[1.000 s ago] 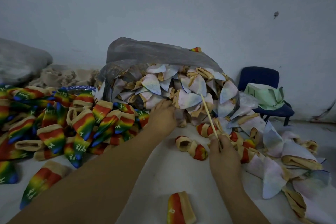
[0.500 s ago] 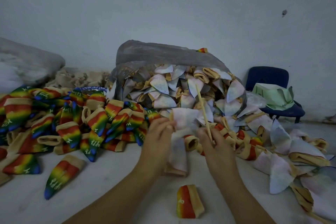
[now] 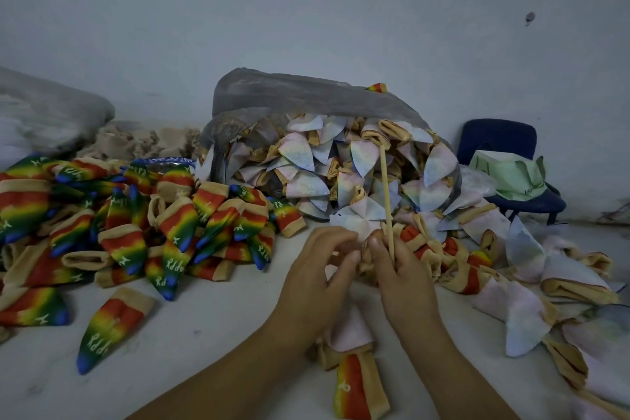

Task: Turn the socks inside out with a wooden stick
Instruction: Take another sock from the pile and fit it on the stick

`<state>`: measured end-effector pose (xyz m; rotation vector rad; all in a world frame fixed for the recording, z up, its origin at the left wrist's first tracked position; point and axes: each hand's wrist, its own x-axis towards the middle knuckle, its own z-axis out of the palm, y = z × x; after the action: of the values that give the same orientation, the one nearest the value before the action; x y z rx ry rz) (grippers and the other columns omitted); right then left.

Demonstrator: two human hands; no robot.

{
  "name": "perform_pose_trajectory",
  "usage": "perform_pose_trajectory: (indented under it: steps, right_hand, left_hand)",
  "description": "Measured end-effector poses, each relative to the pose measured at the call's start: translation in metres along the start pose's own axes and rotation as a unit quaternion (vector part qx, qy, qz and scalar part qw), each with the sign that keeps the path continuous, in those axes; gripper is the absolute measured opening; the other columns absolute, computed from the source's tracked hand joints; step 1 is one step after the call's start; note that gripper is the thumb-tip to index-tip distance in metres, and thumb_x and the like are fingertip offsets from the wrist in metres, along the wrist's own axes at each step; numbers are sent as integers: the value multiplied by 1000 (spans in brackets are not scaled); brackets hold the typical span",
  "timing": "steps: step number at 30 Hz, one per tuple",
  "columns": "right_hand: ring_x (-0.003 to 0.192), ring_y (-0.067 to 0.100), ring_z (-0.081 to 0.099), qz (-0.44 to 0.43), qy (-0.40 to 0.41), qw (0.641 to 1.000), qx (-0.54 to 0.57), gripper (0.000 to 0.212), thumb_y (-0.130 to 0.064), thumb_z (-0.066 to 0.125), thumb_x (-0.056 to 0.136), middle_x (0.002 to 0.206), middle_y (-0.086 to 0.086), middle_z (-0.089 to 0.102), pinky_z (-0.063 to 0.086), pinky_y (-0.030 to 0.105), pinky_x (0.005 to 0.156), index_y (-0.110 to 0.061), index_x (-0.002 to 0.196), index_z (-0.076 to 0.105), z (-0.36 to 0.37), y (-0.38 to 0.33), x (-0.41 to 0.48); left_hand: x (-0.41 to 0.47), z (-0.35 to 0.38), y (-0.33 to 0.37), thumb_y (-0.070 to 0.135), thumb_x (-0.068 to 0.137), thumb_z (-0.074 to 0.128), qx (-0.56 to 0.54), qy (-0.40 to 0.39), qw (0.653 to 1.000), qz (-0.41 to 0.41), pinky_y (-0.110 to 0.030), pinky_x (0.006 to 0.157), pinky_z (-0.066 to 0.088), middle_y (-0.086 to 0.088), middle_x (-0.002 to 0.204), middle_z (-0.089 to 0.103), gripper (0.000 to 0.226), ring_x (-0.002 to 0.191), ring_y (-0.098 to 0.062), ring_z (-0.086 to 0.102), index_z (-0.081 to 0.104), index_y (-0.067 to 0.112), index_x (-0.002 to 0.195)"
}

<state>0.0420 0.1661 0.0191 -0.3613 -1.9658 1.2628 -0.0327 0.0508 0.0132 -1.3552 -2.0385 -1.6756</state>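
Behind, a grey translucent plastic sack [image 3: 306, 95], spilling pale inside-out socks [image 3: 300, 153]. Left of it, a heap of rainbow-striped socks [image 3: 143, 222] on the white surface [image 3: 221, 334]. In front, left hand [image 3: 317, 269] pinching the tan cuff of a pale pink inside-out sock [image 3: 351, 331]. Right hand [image 3: 405, 283] curled round a thin, nearly upright wooden stick [image 3: 385, 187], fingertips at that same cuff.

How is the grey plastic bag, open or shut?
Open: the grey plastic bag lies sideways, pale socks spilling from its mouth.
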Motion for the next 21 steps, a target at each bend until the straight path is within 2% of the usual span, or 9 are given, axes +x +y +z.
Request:
perform_pose_trajectory:
  steps: [3,5,7,10,15,18,21]
  right_hand:
    - [66,-5,58,6,5,1000,8,19,-32,49,96,69,-6,63,41,7,55,-25,82,61,2,-1,-1]
    - [69,-4,60,4,5,1000,21,17,-32,50,95,73,-8,65,42,7,56,-26,84,61,4,-4,-1]
    - [68,-5,59,-5,2,999,35,16,-30,50,96,77,-9,65,42,6,56,-26,83,59,6,-6,-1]
    - [59,-4,51,-12,1,999,38,17,-31,51,94,68,-5,59,40,8,52,-23,79,56,9,-8,-2]
    - [54,-2,41,-29,15,999,-7,23,-29,51,95,61,-9,45,35,11,51,-22,74,47,10,-2,-1]
    - [59,-3,40,-68,40,993,-87,30,-23,50,97,64,-10,39,33,13,54,-33,72,38,10,2,-1]
    - [58,0,39,-74,27,992,-103,32,-21,50,97,64,-11,37,30,15,53,-31,69,36,6,2,2]
  left_hand:
    - [3,2,-5,36,93,63,-9,-32,997,-64,-23,94,48,15,123,52,33,114,-1,53,61,25,125]
    - [4,3,-6,38,93,64,-32,-49,993,-104,-28,100,47,16,126,53,38,119,0,52,64,25,128]
    - [5,2,-5,34,94,64,-68,-43,988,-133,-23,100,45,19,126,57,32,119,3,52,67,31,126]
    - [6,1,1,25,97,60,-89,-33,984,-148,-6,91,41,26,119,63,25,112,12,54,69,41,115]
    - [7,-1,5,22,97,60,-162,16,963,-216,-7,76,47,22,102,72,23,93,8,63,72,42,100]
    - [10,-2,4,16,97,60,-285,39,916,-281,-17,77,54,7,100,76,19,92,-3,69,76,24,105]
    - [11,-2,6,6,95,57,-466,44,819,-332,-18,67,54,-7,88,73,21,72,-11,67,78,7,93]
